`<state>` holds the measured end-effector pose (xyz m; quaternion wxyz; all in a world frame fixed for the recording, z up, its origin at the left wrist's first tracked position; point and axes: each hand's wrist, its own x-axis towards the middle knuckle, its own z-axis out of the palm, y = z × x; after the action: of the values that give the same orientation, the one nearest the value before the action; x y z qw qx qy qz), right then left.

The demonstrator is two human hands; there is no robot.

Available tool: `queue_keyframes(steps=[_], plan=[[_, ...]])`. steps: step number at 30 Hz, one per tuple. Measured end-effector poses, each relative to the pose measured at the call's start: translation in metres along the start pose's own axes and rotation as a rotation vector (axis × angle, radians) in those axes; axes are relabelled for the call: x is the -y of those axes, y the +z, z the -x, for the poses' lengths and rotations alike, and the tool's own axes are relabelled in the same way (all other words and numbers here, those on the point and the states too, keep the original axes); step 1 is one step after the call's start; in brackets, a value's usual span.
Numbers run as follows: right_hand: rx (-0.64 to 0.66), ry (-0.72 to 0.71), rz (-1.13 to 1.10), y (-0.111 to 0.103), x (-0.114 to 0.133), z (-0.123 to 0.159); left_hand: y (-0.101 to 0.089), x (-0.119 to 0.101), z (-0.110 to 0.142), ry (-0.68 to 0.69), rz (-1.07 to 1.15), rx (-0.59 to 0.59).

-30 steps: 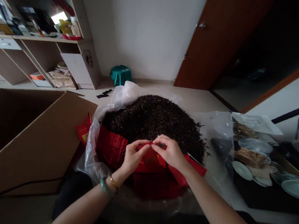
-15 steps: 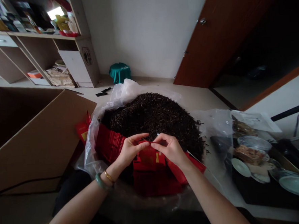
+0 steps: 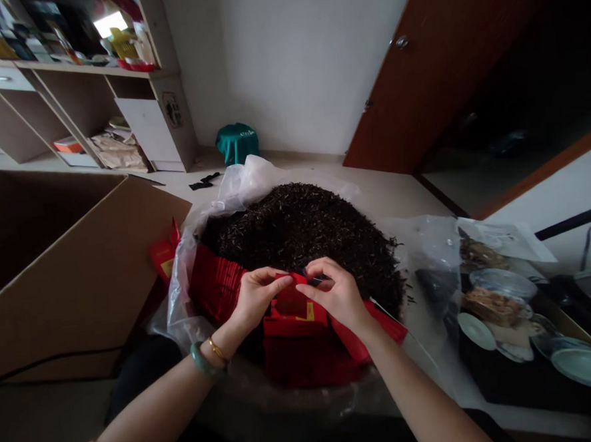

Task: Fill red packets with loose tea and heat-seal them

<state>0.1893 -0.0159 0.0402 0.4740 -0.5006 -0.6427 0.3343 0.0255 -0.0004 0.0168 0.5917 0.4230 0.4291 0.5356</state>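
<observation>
A small red packet (image 3: pixel 293 302) with a yellow label stands upright in the middle. My left hand (image 3: pixel 255 295) pinches its upper edge between thumb and fingers. On the packet's other side, my right hand (image 3: pixel 340 293) is curled, its thumb tip by the packet's top; a thin dark thing shows between its fingers, too small to name. Behind both hands rises a heap of dark, dry leaves, like loose tea (image 3: pixel 300 224), in a clear plastic bag (image 3: pixel 177 291). A row of red packets (image 3: pixel 214 282) leans at the left, and more red packets (image 3: pixel 312 365) lie in front.
An open cardboard box (image 3: pixel 93 267) stands close on the left. To the right are bowls and dishes (image 3: pixel 579 367) on a dark surface. Beyond the bag are a green-covered bin (image 3: pixel 237 144), a desk (image 3: pixel 86 68) and a brown door (image 3: pixel 416 73).
My right hand's fingertips have parted from my left hand's and shifted slightly right, uncovering the packet's upper edge. My left hand stays on the packet.
</observation>
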Motion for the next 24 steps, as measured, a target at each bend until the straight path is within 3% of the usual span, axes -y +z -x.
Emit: queue_keyframes(steps=[10,16,19,24], plan=[[0.002,-0.129,0.067,0.0002,0.0042,0.0025,-0.0002,-0.0012,0.001,-0.024,-0.014,0.088],[0.013,0.078,-0.05,-0.0006,-0.0006,0.0001,-0.0011,0.0006,0.0,-0.082,-0.07,0.165],[0.088,0.193,-0.121,-0.0031,-0.0031,-0.0029,-0.0033,-0.0016,-0.0011,-0.069,-0.119,0.188],[0.146,0.249,-0.102,-0.0051,-0.004,-0.004,-0.0034,-0.0077,-0.0009,-0.094,-0.149,0.204]])
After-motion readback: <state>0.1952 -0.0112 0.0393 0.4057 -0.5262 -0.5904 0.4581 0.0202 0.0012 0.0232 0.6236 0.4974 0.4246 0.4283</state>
